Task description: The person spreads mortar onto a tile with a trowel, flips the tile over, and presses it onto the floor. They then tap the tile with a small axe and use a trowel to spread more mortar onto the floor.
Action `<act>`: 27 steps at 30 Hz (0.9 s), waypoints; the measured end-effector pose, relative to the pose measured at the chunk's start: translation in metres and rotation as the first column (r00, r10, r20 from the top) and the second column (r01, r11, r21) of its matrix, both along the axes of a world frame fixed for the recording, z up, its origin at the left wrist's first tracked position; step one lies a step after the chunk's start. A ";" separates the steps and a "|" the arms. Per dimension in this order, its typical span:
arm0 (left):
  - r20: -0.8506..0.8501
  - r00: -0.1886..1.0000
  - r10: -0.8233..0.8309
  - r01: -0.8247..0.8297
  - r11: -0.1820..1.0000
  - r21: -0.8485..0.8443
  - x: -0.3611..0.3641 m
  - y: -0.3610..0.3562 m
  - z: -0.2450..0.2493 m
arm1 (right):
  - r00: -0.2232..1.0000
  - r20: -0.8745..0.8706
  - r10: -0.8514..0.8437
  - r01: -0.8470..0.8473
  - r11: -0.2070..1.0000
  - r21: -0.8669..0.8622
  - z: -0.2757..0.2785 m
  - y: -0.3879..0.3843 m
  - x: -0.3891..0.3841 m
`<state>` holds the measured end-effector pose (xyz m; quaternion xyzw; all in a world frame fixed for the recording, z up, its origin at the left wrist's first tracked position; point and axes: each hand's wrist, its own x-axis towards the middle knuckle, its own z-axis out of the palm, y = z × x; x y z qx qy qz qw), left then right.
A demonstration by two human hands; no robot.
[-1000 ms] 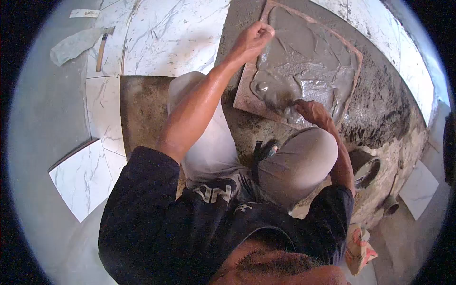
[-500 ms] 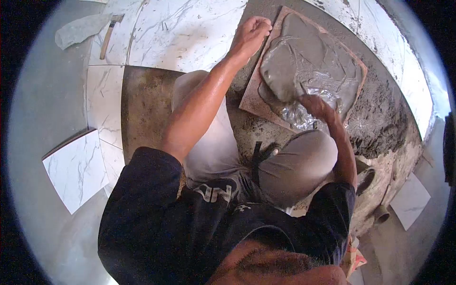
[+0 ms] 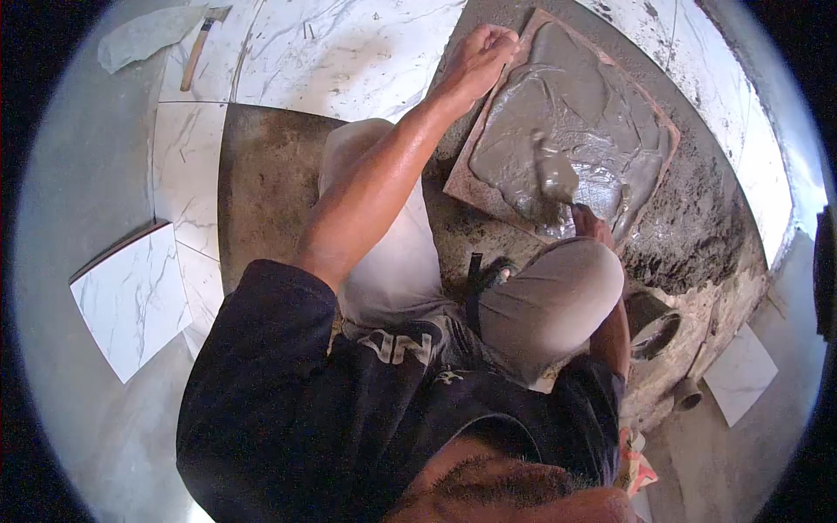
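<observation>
A square reddish-backed tile (image 3: 464, 179) lies tilted in front of me, its upper face thickly spread with wet grey mortar (image 3: 593, 96). My left hand (image 3: 484, 61) is closed with its curled fingers at the tile's upper left edge, seemingly gripping it. Low on the mortar, my right hand (image 3: 593, 227) is wrapped round the handle of a trowel (image 3: 558, 179), partly hidden behind my knee. Mortar coats the trowel's blade, which rests in the wet layer.
White marbled tiles (image 3: 349, 57) cover the floor at upper left, with a hammer (image 3: 199, 52) on them. A loose marbled tile (image 3: 135, 296) lies at left. Rough mortar (image 3: 689, 235) spreads on the right, near pipe openings (image 3: 658, 336) and another tile (image 3: 741, 375).
My right hand has drawn the trowel down toward my knee, leaving a fresh ridge in the mortar. The left hand stays by the tile's edge. The view has shifted slightly.
</observation>
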<state>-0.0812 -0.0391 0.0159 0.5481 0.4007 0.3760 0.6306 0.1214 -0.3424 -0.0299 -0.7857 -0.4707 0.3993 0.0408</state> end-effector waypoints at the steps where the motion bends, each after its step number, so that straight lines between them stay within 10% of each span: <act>1: 0.050 0.999 -0.012 0.014 0.999 -0.037 0.000 0.000 -0.004 | 0.983 0.027 -0.181 0.179 0.982 0.058 -0.010 -0.012 0.002; 14: 0.071 0.996 -0.059 0.058 0.998 0.017 0.010 -0.005 -0.009 | 0.983 -0.180 0.042 0.026 0.933 0.359 -0.007 -0.009 -0.043; 16: 0.064 0.996 -0.057 0.056 0.998 0.017 0.008 -0.006 -0.005 | 0.917 -0.010 0.399 -0.382 0.883 0.273 -0.039 -0.008 -0.017; 19: 0.059 0.997 -0.049 0.048 0.998 0.028 0.008 -0.006 -0.004 | 0.939 -0.019 0.344 -0.343 0.927 -0.154 0.062 0.056 -0.052; 24: 0.116 0.990 -0.077 0.064 0.992 0.113 0.009 -0.008 -0.013 | 0.945 -0.015 0.325 -0.325 0.939 -0.116 0.027 0.037 0.000; 27: 0.092 0.985 -0.146 0.160 0.973 -0.164 0.001 -0.014 0.010 | 0.961 -0.101 0.256 -0.269 0.952 -0.147 0.060 0.027 0.011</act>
